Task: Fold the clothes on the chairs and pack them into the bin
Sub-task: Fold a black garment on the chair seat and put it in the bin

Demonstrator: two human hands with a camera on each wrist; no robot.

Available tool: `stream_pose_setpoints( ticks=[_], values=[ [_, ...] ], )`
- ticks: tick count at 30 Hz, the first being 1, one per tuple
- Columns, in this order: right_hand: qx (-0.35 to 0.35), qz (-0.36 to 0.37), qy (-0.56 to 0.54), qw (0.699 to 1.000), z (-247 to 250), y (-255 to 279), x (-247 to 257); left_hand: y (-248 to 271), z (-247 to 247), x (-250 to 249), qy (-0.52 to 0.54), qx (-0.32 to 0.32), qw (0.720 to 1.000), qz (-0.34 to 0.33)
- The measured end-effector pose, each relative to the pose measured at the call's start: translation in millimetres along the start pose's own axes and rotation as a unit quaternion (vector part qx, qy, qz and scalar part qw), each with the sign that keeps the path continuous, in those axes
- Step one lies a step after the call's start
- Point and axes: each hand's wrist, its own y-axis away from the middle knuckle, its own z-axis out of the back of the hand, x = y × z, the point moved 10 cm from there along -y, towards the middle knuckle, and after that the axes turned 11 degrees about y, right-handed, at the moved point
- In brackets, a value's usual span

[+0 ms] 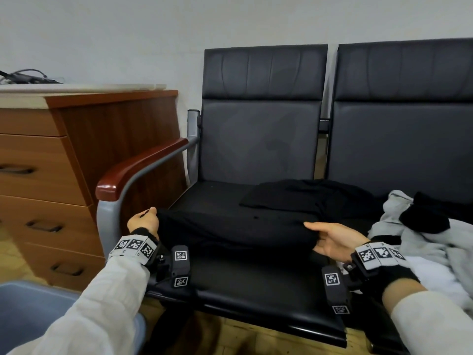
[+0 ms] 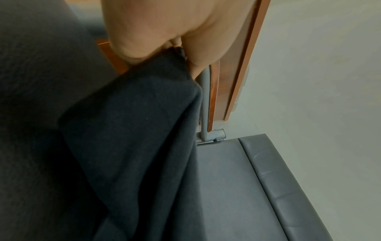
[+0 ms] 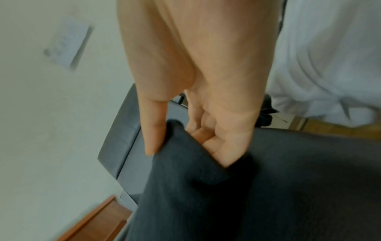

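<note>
A black garment [image 1: 230,229] is stretched sideways over the near part of the left chair seat [image 1: 256,285], held at both ends so the cloth hangs taut and level, which looks like the set-up for bringing one edge over into a fold. The left hand [image 1: 143,221] pinches its left end just beside the wooden armrest [image 1: 138,167]; the left wrist view shows thumb and fingers closed tight on a bunched corner of the fabric, a narrow grip. The right hand [image 1: 332,239] takes the right end with the palm turned up, the thumb [image 3: 153,130] lying on top of the cloth and the other fingers tucked beneath it, so this grip is also holding the garment, though more loosely spread. Farther back on the same seat lies another black piece [image 1: 302,196], flat and partly spread, and on the right chair a grey and white heap of clothes [image 1: 422,242] waits with a small black item [image 1: 425,219] on top. The blue bin [image 1: 30,311] stands on the floor at near left, beside the wooden drawer cabinet [image 1: 51,175], within easy reach for packing.
</note>
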Motion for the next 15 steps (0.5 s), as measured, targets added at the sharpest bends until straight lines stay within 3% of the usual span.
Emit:
stream_pose_setpoints(
  ticks=[2,8,15],
  values=[
    [0.003,0.006,-0.009,1.000,0.9,-0.5,2.3,0.3,0.9,0.4,0.000,0.001,1.000,0.002],
    [-0.090,0.028,0.058,0.994,18.0,-4.2,2.9,3.1,5.7,-5.0,0.000,-0.009,1.000,-0.025],
    [0.006,0.091,-0.036,0.995,0.5,4.9,22.5,5.8,0.5,-13.2,-0.009,0.007,0.998,-0.054]
  ],
)
